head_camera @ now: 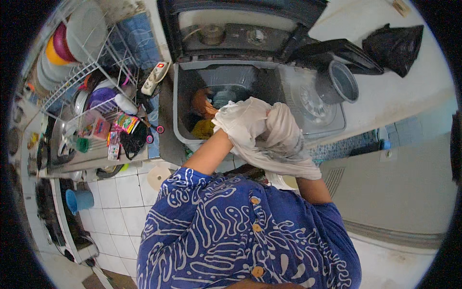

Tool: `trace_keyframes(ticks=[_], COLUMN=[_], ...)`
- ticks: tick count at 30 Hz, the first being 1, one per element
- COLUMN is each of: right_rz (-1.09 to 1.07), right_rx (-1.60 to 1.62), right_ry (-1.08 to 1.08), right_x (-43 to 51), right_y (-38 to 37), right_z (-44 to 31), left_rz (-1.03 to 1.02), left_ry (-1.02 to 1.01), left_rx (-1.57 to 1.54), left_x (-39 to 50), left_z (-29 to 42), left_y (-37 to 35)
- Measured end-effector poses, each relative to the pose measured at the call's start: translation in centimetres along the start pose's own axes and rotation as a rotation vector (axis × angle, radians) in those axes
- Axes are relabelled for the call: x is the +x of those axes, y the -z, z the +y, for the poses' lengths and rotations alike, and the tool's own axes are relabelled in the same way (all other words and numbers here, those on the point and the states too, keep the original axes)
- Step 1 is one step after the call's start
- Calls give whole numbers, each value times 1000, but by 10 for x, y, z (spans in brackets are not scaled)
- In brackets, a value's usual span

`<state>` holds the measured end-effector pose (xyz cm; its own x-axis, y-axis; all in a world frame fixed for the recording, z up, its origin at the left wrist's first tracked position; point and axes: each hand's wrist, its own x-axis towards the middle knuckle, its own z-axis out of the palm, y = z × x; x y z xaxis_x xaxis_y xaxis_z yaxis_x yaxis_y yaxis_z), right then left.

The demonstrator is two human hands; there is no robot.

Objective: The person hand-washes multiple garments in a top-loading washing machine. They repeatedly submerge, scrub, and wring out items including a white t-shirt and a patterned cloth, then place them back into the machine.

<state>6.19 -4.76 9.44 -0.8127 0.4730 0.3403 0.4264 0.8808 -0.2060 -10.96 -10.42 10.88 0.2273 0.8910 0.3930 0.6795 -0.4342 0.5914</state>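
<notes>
A damp-looking white cloth garment hangs bunched over both of my hands, above the front of an open washing machine's tub. My left forearm goes into the cloth from the left, and that hand is covered by it. From the lower right, my right forearm passes up under the fabric. A rounded bulge of cloth wraps about where my right hand is, so its fingers are hidden. Down in the tub lie an orange-brown cloth and a mustard-yellow cloth.
The washing machine's dark lid stands raised behind the tub. A grey pail is on the machine's right side. At left are a power strip, scissors and a wire dish rack. A black plastic bag hangs at right.
</notes>
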Motion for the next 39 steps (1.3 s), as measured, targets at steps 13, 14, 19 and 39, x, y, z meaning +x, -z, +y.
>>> trace_keyframes(ticks=[13, 14, 19, 39], right_rz=[257, 213, -85, -336], right_rx=[76, 138, 645, 1085], right_ry=[-104, -86, -15, -691], right_x=[0, -5, -24, -45], right_y=[5, 2, -27, 51], right_z=[-17, -18, -25, 120], left_rz=[337, 359, 345, 26], left_ry=[609, 592, 456, 742], left_rx=[357, 403, 555, -1422], left_x=[-40, -36, -27, -68], left_z=[-160, -149, -104, -99], left_y=[-64, -62, -29, 69])
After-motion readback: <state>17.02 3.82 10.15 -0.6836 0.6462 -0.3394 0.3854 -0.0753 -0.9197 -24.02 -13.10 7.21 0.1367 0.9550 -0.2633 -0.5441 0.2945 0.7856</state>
